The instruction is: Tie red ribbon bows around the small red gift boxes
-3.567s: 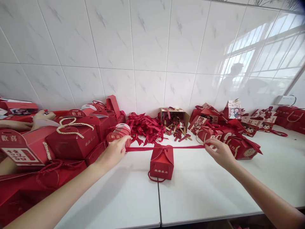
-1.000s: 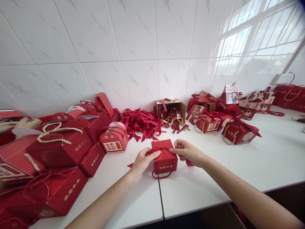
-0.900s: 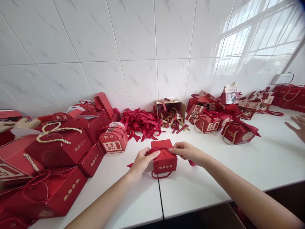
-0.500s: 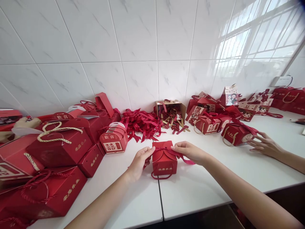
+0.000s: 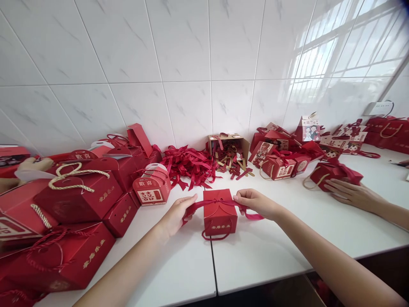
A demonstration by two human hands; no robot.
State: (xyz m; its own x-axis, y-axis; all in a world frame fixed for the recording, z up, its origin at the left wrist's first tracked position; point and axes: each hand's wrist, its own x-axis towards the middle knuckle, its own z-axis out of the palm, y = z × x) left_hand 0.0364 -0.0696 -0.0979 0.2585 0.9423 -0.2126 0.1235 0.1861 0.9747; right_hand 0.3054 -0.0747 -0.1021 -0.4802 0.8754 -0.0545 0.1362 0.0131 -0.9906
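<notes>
A small red gift box stands upright on the white table in front of me, its rope handle hanging down the near side. A dark red ribbon crosses its top and is tied at the middle. My left hand is closed on the ribbon's left part, a little away from the box. At the box's upper right edge my right hand pinches the other side, and a loose tail droops beyond it onto the table.
Red boxes are stacked along the left. At the wall lie a heap of red ribbons and an open carton of small tags. On the right, another person's hand touches a red box.
My left hand has moved left, away from the box, drawing the ribbon out straighter. My right hand has barely shifted. The other person's box on the right has been turned.
</notes>
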